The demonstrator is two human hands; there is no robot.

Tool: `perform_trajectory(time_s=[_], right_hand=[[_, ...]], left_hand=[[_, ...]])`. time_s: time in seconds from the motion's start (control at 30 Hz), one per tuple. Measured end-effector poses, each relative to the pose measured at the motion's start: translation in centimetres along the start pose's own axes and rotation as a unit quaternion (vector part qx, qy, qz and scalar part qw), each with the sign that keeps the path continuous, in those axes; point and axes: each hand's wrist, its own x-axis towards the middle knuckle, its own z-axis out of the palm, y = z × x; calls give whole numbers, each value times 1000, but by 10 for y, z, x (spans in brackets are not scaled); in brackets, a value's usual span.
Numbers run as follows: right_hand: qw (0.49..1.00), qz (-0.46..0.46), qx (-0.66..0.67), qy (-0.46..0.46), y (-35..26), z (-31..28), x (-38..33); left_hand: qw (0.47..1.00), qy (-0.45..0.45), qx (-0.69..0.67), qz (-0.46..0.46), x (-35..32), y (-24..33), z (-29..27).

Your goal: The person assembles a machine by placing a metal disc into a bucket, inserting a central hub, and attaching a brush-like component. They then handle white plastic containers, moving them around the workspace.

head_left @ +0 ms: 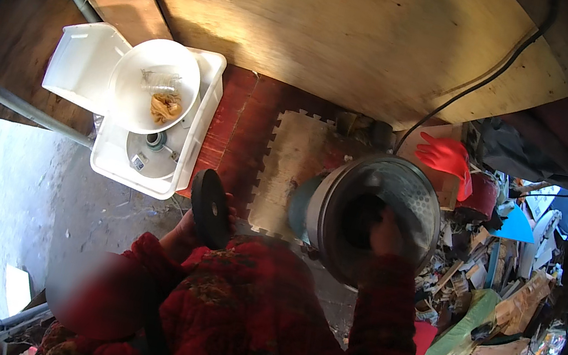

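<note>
My left hand (185, 231) is closed round a thick black disc (212, 207) with a small hole in its middle, held upright on edge. To the right stands a round metal drum (415, 189) with a shiny rim and a partly perforated inner wall. Inside its mouth is my right hand (387, 235), near the dark centre (362, 218). Shadow hides those fingers, so whether they grip anything cannot be made out. A bluish body (302, 205) shows at the drum's left side.
A white bin (211, 100) at the left holds a white bowl (123, 100) with crumpled brown stuff. Behind lies a jigsaw-edged mat (278, 169) against a plywood wall (311, 23). A red rubber glove (446, 157) hangs beyond the drum. Scrap wood (524, 303) heaps up at right.
</note>
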Motion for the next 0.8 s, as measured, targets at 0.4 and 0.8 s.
perform_trajectory(time_s=[0.4,0.8], right_hand=[[995,-69,-13,-73,36,-4,0],[975,-111,108,-158,80,18,20]], left_hand=[[1000,0,-17,-11,2,-5,1],[967,-40,250,25,3,-5,5]])
